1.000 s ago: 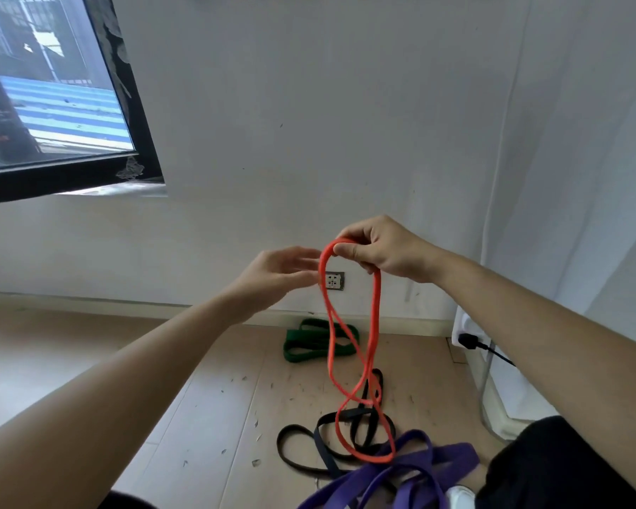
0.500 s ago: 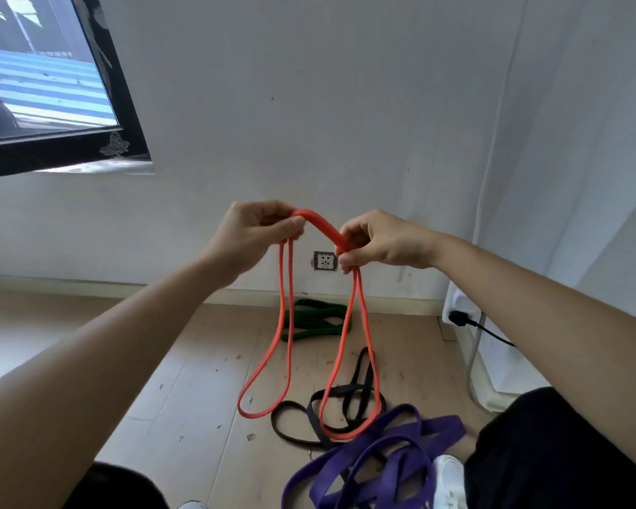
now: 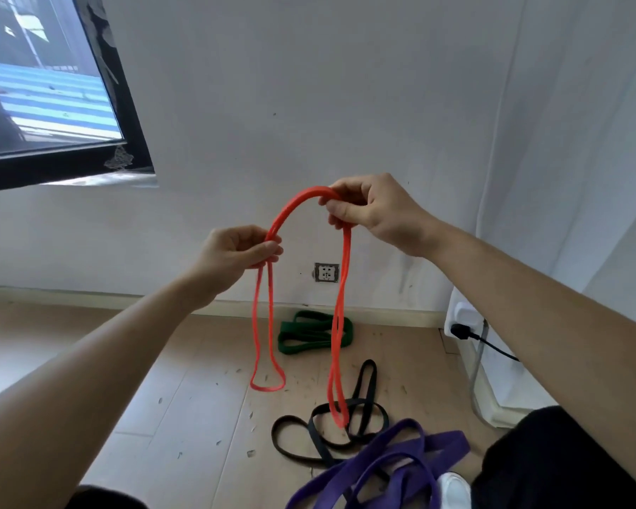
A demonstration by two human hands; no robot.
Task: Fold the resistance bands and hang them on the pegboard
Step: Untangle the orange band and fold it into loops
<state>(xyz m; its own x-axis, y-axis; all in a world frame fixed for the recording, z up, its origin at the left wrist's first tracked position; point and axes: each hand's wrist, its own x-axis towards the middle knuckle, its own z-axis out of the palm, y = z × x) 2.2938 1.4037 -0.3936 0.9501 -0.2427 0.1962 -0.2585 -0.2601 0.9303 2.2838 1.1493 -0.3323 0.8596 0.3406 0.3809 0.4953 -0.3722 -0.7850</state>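
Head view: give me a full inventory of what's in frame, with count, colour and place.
red band: 1, orange-red, held up as an arch, a loop hanging at each end
green band: 1, dark green, floor by the skirting
black band: count unclear, black, tangled on floor, nearer
purple band: count unclear, purple, floor, bottom edge
wall socket: 1, white, low on wall
window: 1, black frame, upper left
plug: 1, black, far right
left hand: 1, grips red band's left side
right hand: 1, higher, grips its right side
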